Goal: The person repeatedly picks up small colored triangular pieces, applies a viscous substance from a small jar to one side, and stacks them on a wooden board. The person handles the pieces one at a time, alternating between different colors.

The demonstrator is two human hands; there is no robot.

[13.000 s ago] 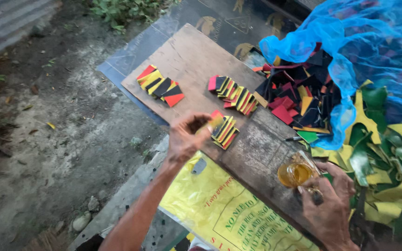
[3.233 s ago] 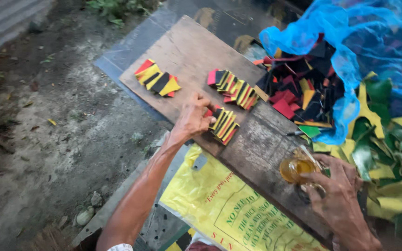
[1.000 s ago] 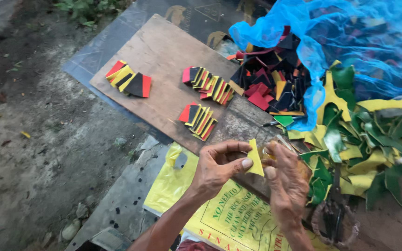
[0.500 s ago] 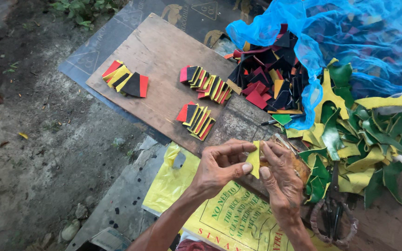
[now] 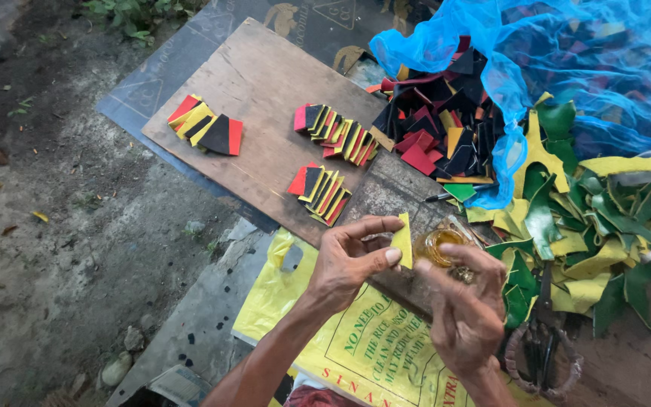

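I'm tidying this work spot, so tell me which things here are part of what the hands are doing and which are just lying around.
In use:
left hand pinching a yellow piece
right hand beside it
small jar
stacks of cut pieces on the wooden board

Lying about:
blue net
green and yellow scraps
scissors
yellow bag

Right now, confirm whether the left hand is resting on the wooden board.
No: the left hand is raised, pinching a small yellow piece above the wooden board.

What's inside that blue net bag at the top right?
The blue net bag spills small flat pieces in black, red and yellow at its open mouth. Deeper in, dark shapes show through the mesh, but what they are cannot be told.
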